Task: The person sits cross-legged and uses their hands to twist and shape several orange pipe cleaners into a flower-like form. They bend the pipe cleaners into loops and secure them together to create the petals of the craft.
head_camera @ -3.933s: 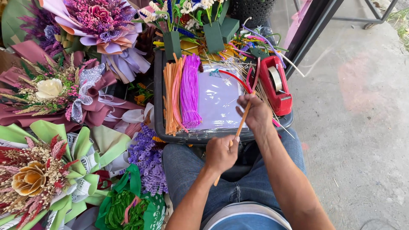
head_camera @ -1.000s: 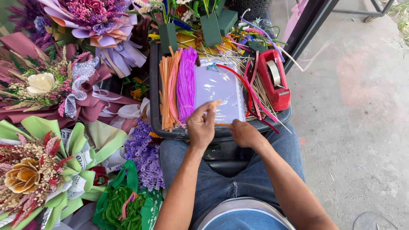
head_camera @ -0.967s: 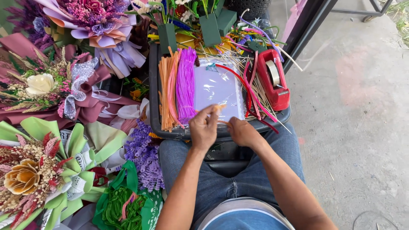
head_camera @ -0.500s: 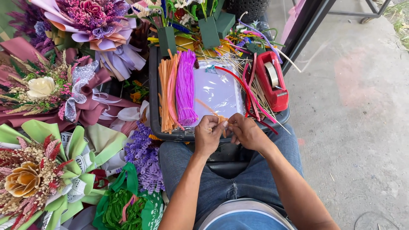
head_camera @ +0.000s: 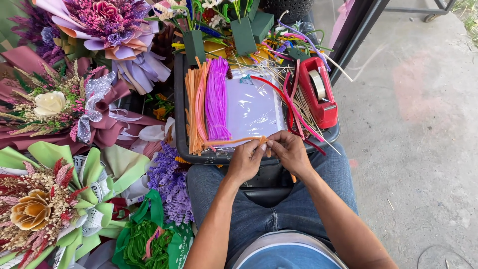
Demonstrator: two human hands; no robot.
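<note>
My left hand (head_camera: 245,161) and my right hand (head_camera: 290,150) meet over the near edge of a dark tray (head_camera: 180,119) resting on my lap. Both pinch an orange pipe cleaner (head_camera: 234,141) at its right end; the rest of it stretches left across the tray. Inside the tray lie a bundle of orange pipe cleaners (head_camera: 193,107), a bundle of purple ones (head_camera: 217,99) and a clear plastic sheet (head_camera: 254,107). Red and pink pipe cleaners (head_camera: 289,102) curve along the tray's right side.
A red tape dispenser (head_camera: 318,91) sits at the tray's right edge. Green foam blocks (head_camera: 244,35) with stems stand behind. Wrapped bouquets (head_camera: 59,107) crowd the left, with a green bag (head_camera: 149,244) and purple pipe-cleaner flowers (head_camera: 172,182) by my left knee. Bare concrete (head_camera: 418,124) lies to the right.
My hands have drawn together at the tray's near edge. The orange pipe cleaner, earlier held up at an angle, now lies flat and points left across the tray.
</note>
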